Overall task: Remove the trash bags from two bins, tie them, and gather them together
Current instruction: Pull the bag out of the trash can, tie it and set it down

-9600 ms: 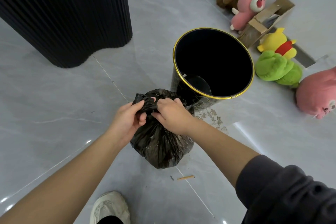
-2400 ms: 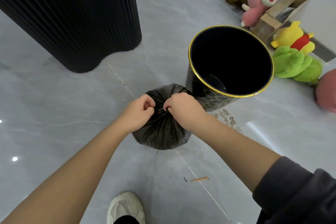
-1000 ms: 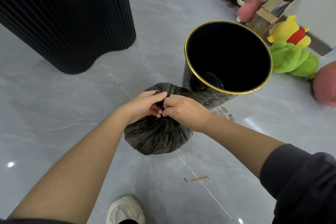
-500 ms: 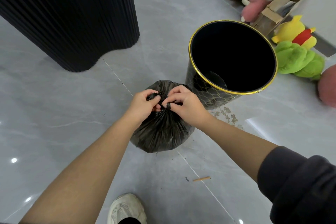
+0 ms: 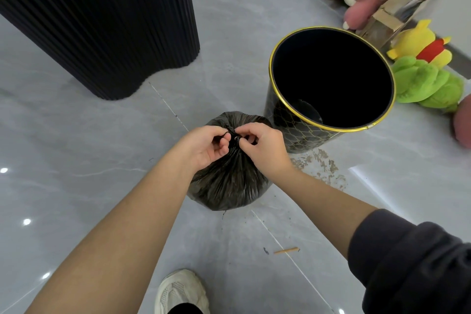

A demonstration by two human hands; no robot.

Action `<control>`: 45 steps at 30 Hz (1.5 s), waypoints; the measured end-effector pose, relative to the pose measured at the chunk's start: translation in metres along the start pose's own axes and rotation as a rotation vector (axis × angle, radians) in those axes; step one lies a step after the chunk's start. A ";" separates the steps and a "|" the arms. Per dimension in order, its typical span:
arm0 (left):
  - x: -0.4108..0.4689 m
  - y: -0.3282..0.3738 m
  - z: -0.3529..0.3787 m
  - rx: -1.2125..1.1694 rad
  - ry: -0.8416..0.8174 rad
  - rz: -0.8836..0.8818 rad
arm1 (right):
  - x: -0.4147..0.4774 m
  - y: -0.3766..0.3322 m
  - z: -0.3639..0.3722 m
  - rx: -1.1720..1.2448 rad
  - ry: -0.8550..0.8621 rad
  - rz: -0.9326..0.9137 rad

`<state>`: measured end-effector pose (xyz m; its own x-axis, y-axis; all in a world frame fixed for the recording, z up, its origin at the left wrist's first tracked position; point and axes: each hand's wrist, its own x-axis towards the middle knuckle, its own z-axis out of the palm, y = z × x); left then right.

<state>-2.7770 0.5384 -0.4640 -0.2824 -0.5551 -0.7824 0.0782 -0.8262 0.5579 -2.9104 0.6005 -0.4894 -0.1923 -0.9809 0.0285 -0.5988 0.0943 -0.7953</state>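
Your fingers point(image 5: 221, 135) are curled inward on both hands and pinch the twisted neck point(image 5: 233, 136) of the trash bag point(image 5: 229, 181). The left hand point(image 5: 204, 145) pinches the neck from the left and the right hand point(image 5: 265, 146) from the right; the fingertips of the two hands sit just beside each other. Whether the knot is fully closed cannot be told.

The trash bag is black, full and rounded. It stands on the floor point(image 5: 76, 148) directly below your hands, with pleats running down from the gathered neck. Your bare forearms reach down to it from the lower edge of the view; a dark sleeve point(image 5: 413, 262) is pushed up on the right arm.

The bin point(image 5: 288, 120), black with a gold rim and a gold net pattern on its wall, stands upright just beside the bag, on its right. No bag lines the bin. Brown flakes point(image 5: 318, 163) lie on the floor at the base of the bin.

A thin stick point(image 5: 286, 250) lies on the floor nearer to you, apart from the bag. A white shoe point(image 5: 181, 293) shows at the bottom edge. A black ribbed column point(image 5: 102, 20) stands at upper left, well apart from the bag. Plush toys point(image 5: 428, 81) and a cardboard box point(image 5: 402, 7) lie along the wall behind the bin.
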 end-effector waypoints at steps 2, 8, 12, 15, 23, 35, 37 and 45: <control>-0.003 0.001 -0.002 -0.028 -0.003 -0.048 | -0.001 0.002 0.004 0.015 0.029 -0.009; -0.008 -0.005 -0.018 0.848 -0.024 0.501 | 0.003 0.006 0.003 0.030 -0.022 0.035; -0.005 -0.012 -0.016 1.164 0.127 0.739 | 0.004 0.001 0.002 0.002 -0.080 0.022; 0.002 -0.010 -0.012 1.126 0.171 0.647 | 0.004 -0.001 0.002 -0.030 -0.097 -0.034; 0.000 0.000 -0.007 0.519 0.090 -0.032 | -0.001 -0.002 0.011 -0.104 -0.055 -0.203; -0.015 -0.051 -0.015 0.887 0.396 0.879 | 0.005 -0.013 0.012 0.104 0.030 0.202; -0.011 -0.052 -0.013 0.888 0.378 0.863 | 0.004 -0.014 0.012 0.118 0.041 0.237; -0.009 -0.049 -0.008 0.928 0.393 0.841 | 0.000 -0.017 0.010 0.151 0.048 0.296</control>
<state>-2.7702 0.5835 -0.4865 -0.1623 -0.9857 -0.0443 -0.6344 0.0699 0.7699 -2.8927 0.5973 -0.4823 -0.3793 -0.9053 -0.1912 -0.3901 0.3438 -0.8542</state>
